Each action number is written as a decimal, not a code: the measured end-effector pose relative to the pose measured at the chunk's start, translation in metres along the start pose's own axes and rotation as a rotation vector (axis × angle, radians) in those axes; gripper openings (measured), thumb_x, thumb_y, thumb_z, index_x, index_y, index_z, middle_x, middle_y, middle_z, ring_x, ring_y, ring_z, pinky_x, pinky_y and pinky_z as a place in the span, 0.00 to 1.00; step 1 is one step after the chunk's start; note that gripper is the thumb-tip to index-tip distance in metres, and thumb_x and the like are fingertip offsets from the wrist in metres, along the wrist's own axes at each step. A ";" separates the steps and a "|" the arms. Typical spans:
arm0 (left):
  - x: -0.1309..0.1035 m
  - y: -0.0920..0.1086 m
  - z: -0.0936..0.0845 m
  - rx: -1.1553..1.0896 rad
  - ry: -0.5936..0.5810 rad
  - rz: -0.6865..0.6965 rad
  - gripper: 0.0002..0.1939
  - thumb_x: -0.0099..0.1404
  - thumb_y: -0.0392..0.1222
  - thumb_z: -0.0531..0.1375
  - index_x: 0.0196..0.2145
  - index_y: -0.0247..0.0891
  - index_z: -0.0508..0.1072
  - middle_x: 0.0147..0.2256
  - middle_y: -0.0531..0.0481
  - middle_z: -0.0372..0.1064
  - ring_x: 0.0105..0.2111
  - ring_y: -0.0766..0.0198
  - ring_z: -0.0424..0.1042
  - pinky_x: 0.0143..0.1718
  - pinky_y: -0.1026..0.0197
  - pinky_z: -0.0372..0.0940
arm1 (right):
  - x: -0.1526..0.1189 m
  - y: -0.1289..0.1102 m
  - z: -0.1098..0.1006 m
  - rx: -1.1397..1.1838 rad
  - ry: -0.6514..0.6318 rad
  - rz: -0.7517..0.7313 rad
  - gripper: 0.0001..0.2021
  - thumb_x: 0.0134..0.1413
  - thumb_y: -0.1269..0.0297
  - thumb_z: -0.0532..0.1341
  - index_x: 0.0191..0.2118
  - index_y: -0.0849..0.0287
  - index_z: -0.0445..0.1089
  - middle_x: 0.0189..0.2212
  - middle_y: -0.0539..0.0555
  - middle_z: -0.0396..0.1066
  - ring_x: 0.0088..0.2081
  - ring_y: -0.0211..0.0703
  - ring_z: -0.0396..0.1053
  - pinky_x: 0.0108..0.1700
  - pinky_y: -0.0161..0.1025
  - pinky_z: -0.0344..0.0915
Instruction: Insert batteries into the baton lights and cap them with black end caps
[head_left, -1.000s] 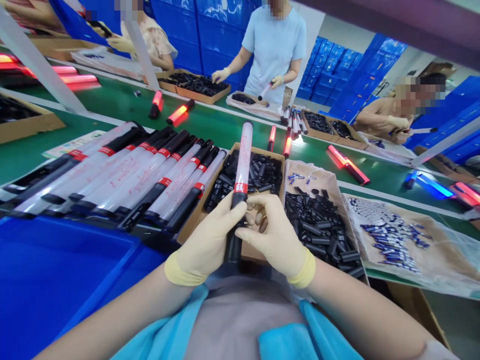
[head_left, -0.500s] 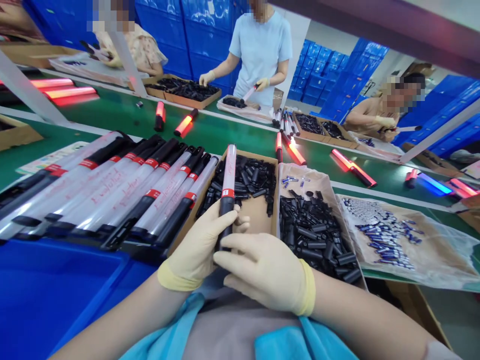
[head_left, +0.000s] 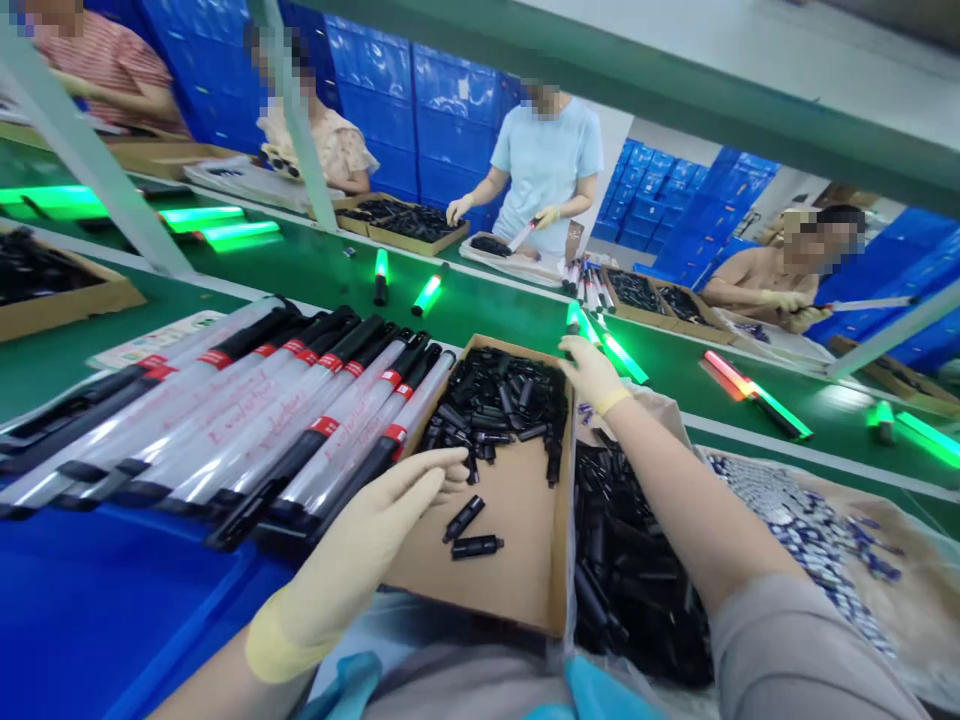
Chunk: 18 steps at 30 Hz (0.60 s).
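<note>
My left hand [head_left: 375, 520], in a pale yellow glove, is over the left edge of a cardboard box [head_left: 517, 585], fingers stretched out and holding nothing. Black cylindrical parts [head_left: 517, 390] are heaped at that box's far end, with two loose ones [head_left: 465, 518] nearer me. My right hand [head_left: 592, 372], gloved too, reaches over the box's far right corner to the green belt, fingers apart. Just beyond its fingertips lies a green-lit light stick [head_left: 574, 316]; whether they touch is unclear. Another green-lit stick [head_left: 624, 357] lies to the right of the hand.
Clear-tubed sticks with black ends and red bands [head_left: 262, 410] are piled on the left above a blue bin [head_left: 127, 610]. Right of the box are black parts [head_left: 637, 560] and small batteries [head_left: 802, 530]. Several co-workers sit or stand across the belt [head_left: 495, 310].
The stick that both hands held upright is out of them. My right hand has moved forward and right to the belt; my left has drawn back. Most lit sticks turned from red to green.
</note>
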<state>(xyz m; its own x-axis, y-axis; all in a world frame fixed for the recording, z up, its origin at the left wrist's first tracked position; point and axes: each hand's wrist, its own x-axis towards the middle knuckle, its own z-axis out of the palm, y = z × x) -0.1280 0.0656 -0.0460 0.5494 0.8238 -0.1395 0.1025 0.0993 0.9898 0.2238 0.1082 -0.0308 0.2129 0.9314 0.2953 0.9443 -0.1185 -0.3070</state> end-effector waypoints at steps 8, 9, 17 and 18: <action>0.003 -0.013 -0.059 1.036 0.337 0.398 0.21 0.71 0.47 0.48 0.46 0.36 0.77 0.46 0.37 0.74 0.46 0.45 0.73 0.52 0.44 0.64 | 0.030 0.085 0.031 -0.075 -0.224 0.251 0.15 0.68 0.58 0.60 0.52 0.63 0.72 0.56 0.61 0.69 0.58 0.51 0.68 0.61 0.57 0.63; 0.004 -0.010 -0.063 1.192 0.387 0.400 0.23 0.71 0.46 0.46 0.47 0.33 0.76 0.44 0.34 0.73 0.45 0.42 0.72 0.49 0.42 0.64 | 0.027 0.085 0.030 -0.075 -0.233 0.244 0.15 0.68 0.58 0.59 0.52 0.63 0.72 0.57 0.61 0.69 0.59 0.52 0.67 0.62 0.57 0.62; 0.025 0.005 -0.066 1.336 0.568 0.336 0.14 0.69 0.51 0.52 0.29 0.40 0.59 0.32 0.47 0.55 0.40 0.43 0.66 0.28 0.59 0.47 | -0.084 0.069 -0.040 -0.006 -0.100 0.085 0.22 0.68 0.57 0.51 0.57 0.60 0.73 0.63 0.60 0.64 0.68 0.49 0.56 0.71 0.48 0.50; 0.028 0.005 -0.068 1.172 0.555 0.344 0.15 0.67 0.49 0.55 0.28 0.40 0.57 0.31 0.48 0.52 0.41 0.43 0.66 0.27 0.60 0.44 | -0.110 0.072 -0.051 0.019 -0.048 0.094 0.22 0.67 0.56 0.51 0.56 0.59 0.74 0.62 0.59 0.65 0.66 0.50 0.58 0.70 0.49 0.51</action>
<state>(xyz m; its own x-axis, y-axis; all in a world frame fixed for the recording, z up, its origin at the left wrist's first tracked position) -0.1689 0.1268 -0.0431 0.3122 0.8539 0.4164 0.8268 -0.4601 0.3236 0.2809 -0.0201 -0.0392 0.2879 0.9319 0.2206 0.9157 -0.2005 -0.3483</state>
